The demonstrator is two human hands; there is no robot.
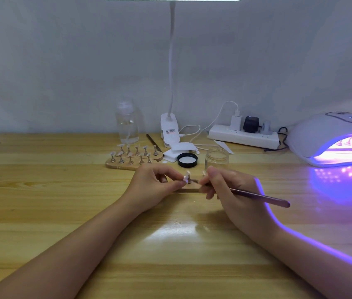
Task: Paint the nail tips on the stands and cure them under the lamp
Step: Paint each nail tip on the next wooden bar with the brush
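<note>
Two hands meet over a small wooden base (189, 188) at the middle of the table (41, 190). Your left hand (153, 184) has its fingers curled, thumb and forefinger pinching a nail tip on its stand (186, 176), so the tip sits right at your fingertips, at the left end of the base. Your right hand (231, 188) grips a brush (257, 196) between thumb and curled fingers. The brush head lies just right of the pinched tip; whether the bristles touch it is too small to tell. The brush runs nearly level, its long axis going from the working end at the left to the handle end out to the right and slightly toward you, past the back of your hand. The stand in your left fingers is roughly upright, the tip on top tilted.

Farther back, a second wooden base (134, 164) holds two rows of stands with tips, its long axis running left to right. Near it sit a black lid (187, 160) and an open glass jar (216, 158). At the far right the curing lamp (330, 137) glows violet, with a few stands visible inside its mouth. Behind are a clear pump bottle (127, 124), a clip desk lamp (169, 130) and a power strip (244, 137).
</note>
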